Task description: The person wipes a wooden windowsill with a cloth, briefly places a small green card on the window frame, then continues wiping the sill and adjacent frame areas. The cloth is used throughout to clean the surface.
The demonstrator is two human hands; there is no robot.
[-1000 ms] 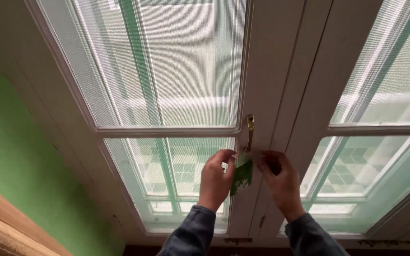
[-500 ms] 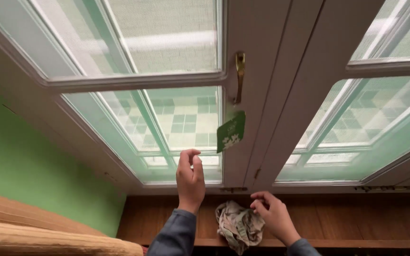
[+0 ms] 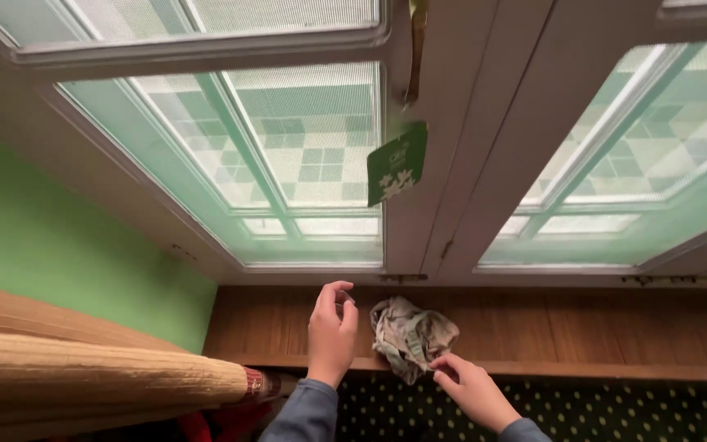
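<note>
Pinching crumpled cloth (image 3: 409, 336): right hand (image 3: 466, 391); left hand (image 3: 330, 334) half-open, holding nothing.

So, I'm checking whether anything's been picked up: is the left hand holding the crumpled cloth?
No, the left hand hangs empty beside the crumpled cloth; only the right hand touches it.

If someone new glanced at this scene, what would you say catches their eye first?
Probably the green card hanging from the brass handle on the white window frame at top centre. Below it, a crumpled cloth lies on the wooden sill, with the right hand pinching its lower edge and the left hand hovering empty beside it.
</note>
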